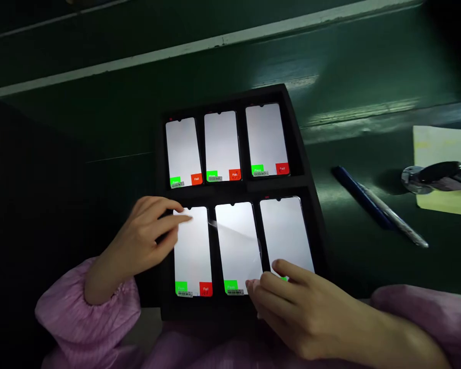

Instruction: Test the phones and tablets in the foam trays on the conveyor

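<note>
Electronics factory inspection station, dim lighting. Dark green table (369,61) with pale strip along far edge. Black foam tray (311,205) holds six lit phones in two rows of three, each in own slot; far-left phone (182,148) shows white test screen with green and red "Fail" buttons. Pink work-smock sleeve (80,307) near. Pen (369,205) and yellow pad (441,148) at right.

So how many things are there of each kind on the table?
Lit phones in the black tray: 6
Trays: 1
Pens: 1
Yellow paper pads: 1
Shiny metal tools on the pad: 1
Total: 10
</note>
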Demonstrator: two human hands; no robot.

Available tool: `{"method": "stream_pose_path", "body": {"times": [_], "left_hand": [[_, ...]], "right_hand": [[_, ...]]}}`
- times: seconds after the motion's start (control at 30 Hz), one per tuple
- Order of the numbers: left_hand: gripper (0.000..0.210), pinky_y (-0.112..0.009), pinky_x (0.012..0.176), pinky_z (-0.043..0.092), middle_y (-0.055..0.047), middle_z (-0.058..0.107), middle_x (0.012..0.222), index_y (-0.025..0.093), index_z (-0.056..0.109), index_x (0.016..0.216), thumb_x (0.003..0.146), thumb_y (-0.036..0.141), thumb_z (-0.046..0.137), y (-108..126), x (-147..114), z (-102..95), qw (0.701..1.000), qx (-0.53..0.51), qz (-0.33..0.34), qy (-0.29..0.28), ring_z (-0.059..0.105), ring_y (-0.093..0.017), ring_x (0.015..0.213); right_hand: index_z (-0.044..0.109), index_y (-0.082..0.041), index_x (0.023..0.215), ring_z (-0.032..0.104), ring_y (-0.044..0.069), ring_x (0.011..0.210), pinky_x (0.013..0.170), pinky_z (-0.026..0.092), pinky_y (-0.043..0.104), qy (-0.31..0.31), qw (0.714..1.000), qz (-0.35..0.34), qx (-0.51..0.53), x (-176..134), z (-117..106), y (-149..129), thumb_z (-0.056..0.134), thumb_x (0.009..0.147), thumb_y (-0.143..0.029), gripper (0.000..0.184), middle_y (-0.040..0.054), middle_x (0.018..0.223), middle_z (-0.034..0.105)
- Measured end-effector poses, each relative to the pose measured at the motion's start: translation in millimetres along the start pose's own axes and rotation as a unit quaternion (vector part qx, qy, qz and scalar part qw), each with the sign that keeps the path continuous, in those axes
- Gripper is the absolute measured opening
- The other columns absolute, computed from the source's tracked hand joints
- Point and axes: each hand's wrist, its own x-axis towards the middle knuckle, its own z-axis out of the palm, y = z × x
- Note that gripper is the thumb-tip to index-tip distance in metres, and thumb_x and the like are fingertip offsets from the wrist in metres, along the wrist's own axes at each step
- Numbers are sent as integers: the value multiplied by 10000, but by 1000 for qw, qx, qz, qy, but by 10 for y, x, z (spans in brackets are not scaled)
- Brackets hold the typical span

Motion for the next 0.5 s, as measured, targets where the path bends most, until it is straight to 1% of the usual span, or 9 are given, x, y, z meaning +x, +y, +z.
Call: {"method": "stream_pose_path", "body": {"times": [0.07, 0.13, 0.23, 0.27, 0.33, 0.4, 0.43, 0.5], "left_hand": [[278, -482, 898, 521, -85, 709, 1095, 219, 743, 1223, 1041, 177, 537, -74, -32, 68, 994, 94, -62, 15, 621, -253, 994], [273, -476, 864, 509, -93, 686, 1061, 209, 748, 1222, 1059, 242, 533, -107, -52, 115, 986, 138, -92, 11, 587, -253, 948], [274, -468, 857, 505, -98, 679, 1053, 207, 755, 1194, 1068, 271, 521, -102, -58, 153, 985, 149, -87, 13, 581, -255, 951], [268, -469, 857, 505, -98, 682, 1054, 209, 756, 1183, 1067, 267, 522, -96, -57, 160, 985, 149, -84, 16, 586, -256, 956], [245, -458, 849, 512, -93, 690, 1046, 212, 761, 1153, 1061, 259, 538, -91, -55, 169, 987, 139, -79, 27, 596, -253, 958], [222, -432, 828, 523, -84, 692, 1025, 215, 767, 1119, 1053, 251, 558, -96, -52, 177, 988, 126, -78, 44, 599, -246, 957], [215, -418, 816, 527, -79, 690, 1011, 216, 771, 1107, 1050, 248, 567, -102, -51, 180, 988, 120, -77, 53, 599, -242, 954], [205, -401, 802, 533, -73, 688, 990, 213, 781, 1091, 1041, 244, 585, -115, -50, 186, 989, 111, -74, 68, 600, -237, 945]], "right_hand": [[710, -154, 858, 497, 169, 731, 662, 393, 348, -3, 1000, 21, 23, 89, 25, 167, 555, 1004, -49, 237, 27, 791, 582], [709, -162, 952, 532, 170, 751, 685, 432, 336, 3, 996, 73, 44, 183, 40, 378, 534, 1014, -45, 219, 40, 844, 621], [664, -187, 998, 621, 172, 801, 698, 491, 316, 49, 977, 188, 82, 314, 36, 679, 543, 1038, -114, 147, 53, 944, 696], [641, -197, 1001, 638, 170, 788, 674, 493, 309, 65, 969, 221, 91, 349, 29, 752, 548, 1050, -157, 112, 44, 943, 707], [602, -210, 1030, 639, 157, 708, 609, 468, 298, 78, 955, 271, 91, 401, 13, 843, 536, 1072, -222, 79, 20, 903, 715], [577, -209, 1053, 633, 159, 651, 570, 438, 303, 72, 951, 291, 69, 428, 7, 872, 497, 1090, -246, 95, 17, 865, 717], [570, -205, 1061, 647, 171, 664, 577, 443, 312, 66, 951, 296, 57, 434, 10, 873, 482, 1094, -251, 104, 29, 876, 727], [562, -199, 1057, 689, 214, 757, 629, 479, 345, 58, 954, 291, 33, 439, 27, 865, 469, 1095, -254, 114, 65, 922, 746]]}}
